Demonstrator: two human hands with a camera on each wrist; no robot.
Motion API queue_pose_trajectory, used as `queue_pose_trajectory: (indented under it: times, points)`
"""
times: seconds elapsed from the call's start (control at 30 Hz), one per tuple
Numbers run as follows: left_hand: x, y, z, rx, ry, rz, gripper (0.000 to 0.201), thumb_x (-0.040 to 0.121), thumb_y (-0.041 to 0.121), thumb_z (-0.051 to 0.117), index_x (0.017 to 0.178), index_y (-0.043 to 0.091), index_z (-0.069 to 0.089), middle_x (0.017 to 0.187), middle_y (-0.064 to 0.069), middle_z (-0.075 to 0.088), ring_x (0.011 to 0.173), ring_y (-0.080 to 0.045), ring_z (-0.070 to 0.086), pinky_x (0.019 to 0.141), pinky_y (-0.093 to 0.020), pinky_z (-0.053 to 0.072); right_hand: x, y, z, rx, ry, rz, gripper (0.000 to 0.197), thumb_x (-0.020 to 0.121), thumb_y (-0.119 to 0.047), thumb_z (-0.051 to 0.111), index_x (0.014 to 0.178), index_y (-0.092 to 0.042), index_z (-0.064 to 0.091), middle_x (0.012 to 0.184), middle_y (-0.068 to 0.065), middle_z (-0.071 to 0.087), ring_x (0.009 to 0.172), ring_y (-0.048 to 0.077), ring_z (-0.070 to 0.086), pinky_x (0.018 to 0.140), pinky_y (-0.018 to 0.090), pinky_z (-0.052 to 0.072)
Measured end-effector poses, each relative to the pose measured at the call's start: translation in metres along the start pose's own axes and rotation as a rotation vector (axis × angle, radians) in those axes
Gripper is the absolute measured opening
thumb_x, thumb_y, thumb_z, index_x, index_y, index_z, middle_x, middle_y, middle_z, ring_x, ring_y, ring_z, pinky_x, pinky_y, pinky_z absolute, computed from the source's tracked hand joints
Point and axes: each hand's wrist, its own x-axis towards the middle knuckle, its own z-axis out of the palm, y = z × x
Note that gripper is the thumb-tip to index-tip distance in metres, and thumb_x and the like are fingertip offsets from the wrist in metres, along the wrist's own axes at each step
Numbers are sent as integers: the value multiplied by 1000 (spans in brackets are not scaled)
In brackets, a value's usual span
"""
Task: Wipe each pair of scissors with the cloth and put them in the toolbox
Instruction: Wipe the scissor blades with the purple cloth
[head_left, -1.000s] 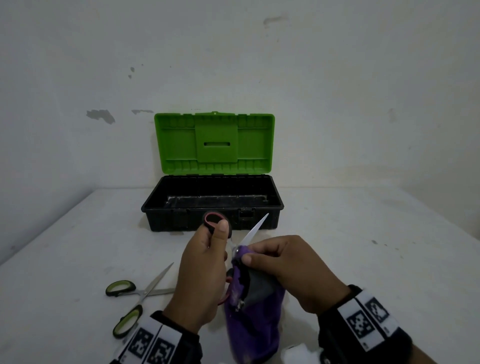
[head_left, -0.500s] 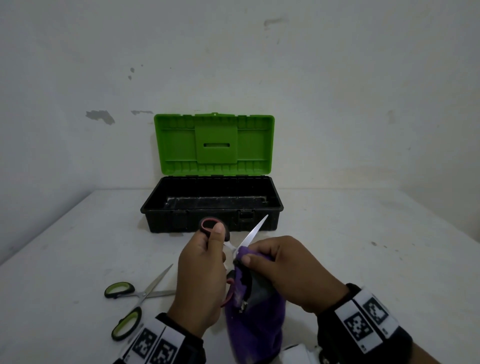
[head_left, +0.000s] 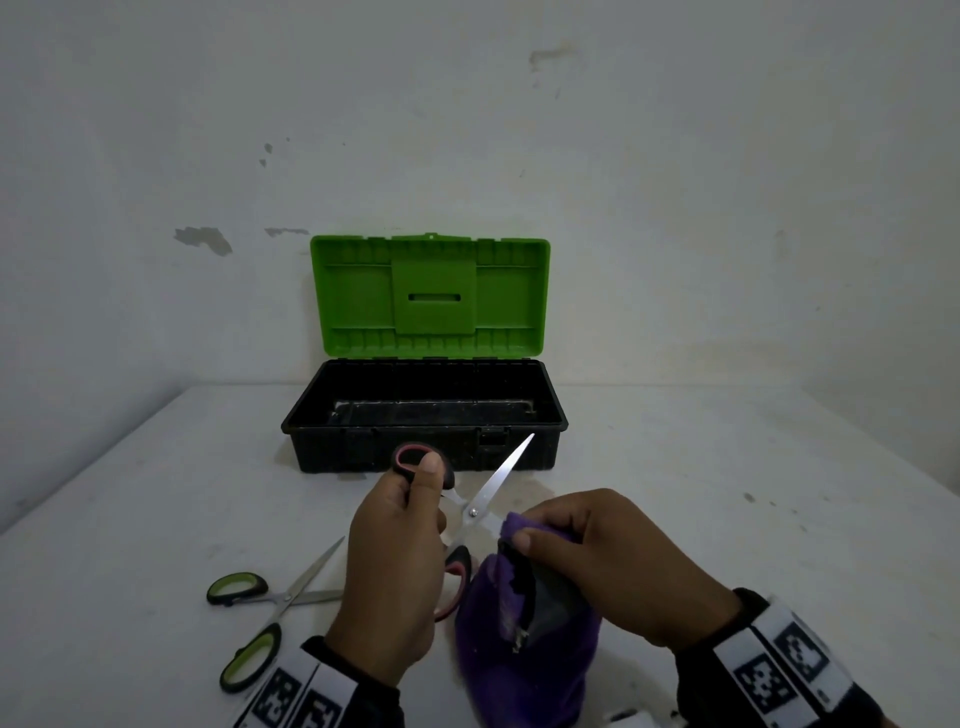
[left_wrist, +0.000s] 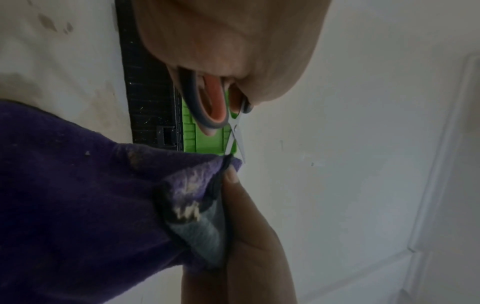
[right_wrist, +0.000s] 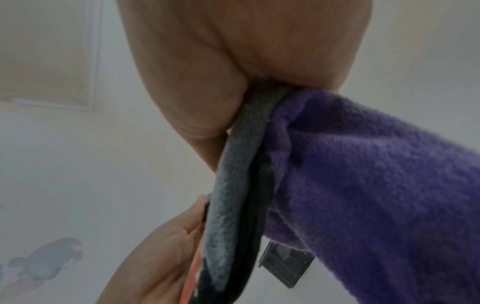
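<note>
My left hand (head_left: 410, 525) grips the black-and-pink handles of a pair of scissors (head_left: 485, 499), held spread in front of the toolbox; one blade points up and right. My right hand (head_left: 587, 551) pinches a purple and grey cloth (head_left: 524, 639) around the other blade, which is hidden inside the fold. The left wrist view shows the pink handle loops (left_wrist: 211, 102) under my palm and the cloth (left_wrist: 78, 195) at the blades. The cloth (right_wrist: 363, 174) hangs from my right fingers in the right wrist view. A second pair of scissors (head_left: 260, 618), green-handled, lies open on the table at the left.
The black toolbox (head_left: 423, 415) stands open at the back of the white table (head_left: 727, 519), its green lid (head_left: 431, 296) upright against the wall. A small white object (head_left: 631, 719) shows at the bottom edge near my right wrist.
The scissors have opened wider and the cloth has slid down, so the pivot and more of the raised blade now show. My right hand has moved a little right.
</note>
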Motion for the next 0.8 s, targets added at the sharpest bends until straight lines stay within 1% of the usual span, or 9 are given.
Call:
queue_pose_trajectory:
  times: [0.1, 0.17, 0.27, 0.37, 0.5, 0.57, 0.67, 0.73, 0.8]
  points:
    - [4, -1, -3, -34, 25, -31, 34, 94, 48, 51, 76, 23, 63, 53, 10, 39, 58, -16, 40, 66, -59, 55, -2, 5, -8, -15, -17, -2, 18, 94, -31, 62, 91, -25, 79, 87, -7, 76, 81, 9, 70, 81, 33, 58]
    - [5, -1, -4, -36, 43, -38, 32, 94, 48, 50, 82, 22, 65, 61, 3, 43, 65, -20, 43, 72, -64, 53, -3, 9, -13, -12, -39, 13, 17, 94, -31, 62, 91, -25, 79, 86, -7, 76, 81, 10, 71, 81, 34, 58]
    - [8, 0, -7, -71, 80, -39, 32, 95, 48, 50, 81, 25, 66, 70, -4, 48, 69, -23, 47, 71, -60, 55, -1, 15, -24, -54, -50, 17, 17, 93, -27, 64, 88, -24, 79, 83, -8, 77, 81, 9, 72, 80, 31, 58]
    - [18, 4, -16, -121, 154, -17, 31, 97, 48, 47, 83, 29, 67, 76, -2, 53, 70, -20, 49, 59, -43, 58, 4, 24, -45, -143, -11, 47, 16, 92, -23, 65, 83, -21, 78, 80, -6, 77, 78, 11, 72, 79, 32, 57]
    - [26, 7, -20, -195, 166, -27, 30, 97, 48, 48, 87, 28, 68, 68, 2, 50, 66, -17, 47, 82, -62, 54, 16, 38, -60, -253, 90, 61, 20, 93, -23, 63, 80, -24, 77, 78, -8, 75, 73, 2, 67, 69, 19, 53]
    - [26, 7, -15, -235, 175, -54, 30, 97, 46, 48, 85, 25, 66, 65, 6, 50, 63, -14, 47, 84, -63, 53, 24, 43, -58, -328, 96, 63, 17, 93, -25, 63, 83, -26, 77, 79, -10, 74, 74, 0, 66, 69, 16, 52]
    - [27, 9, -7, -322, 184, -96, 30, 97, 42, 51, 77, 22, 62, 55, 8, 44, 56, -12, 40, 81, -60, 52, 36, 52, -47, -429, -40, 109, 13, 91, -31, 64, 92, -27, 77, 86, -9, 74, 78, 1, 66, 72, 16, 50]
    - [29, 9, -1, -378, 189, -139, 29, 97, 39, 53, 77, 19, 61, 52, 9, 43, 53, -10, 38, 81, -59, 51, 42, 55, -40, -516, -112, 124, 17, 91, -33, 64, 102, -28, 75, 97, -8, 74, 86, 4, 65, 78, 18, 48]
    - [28, 10, 3, -419, 201, -174, 27, 98, 37, 53, 80, 18, 61, 57, 7, 45, 54, -10, 39, 83, -57, 53, 44, 54, -33, -564, -85, 114, 28, 89, -38, 64, 116, -30, 69, 112, -13, 68, 100, 4, 61, 90, 20, 47]
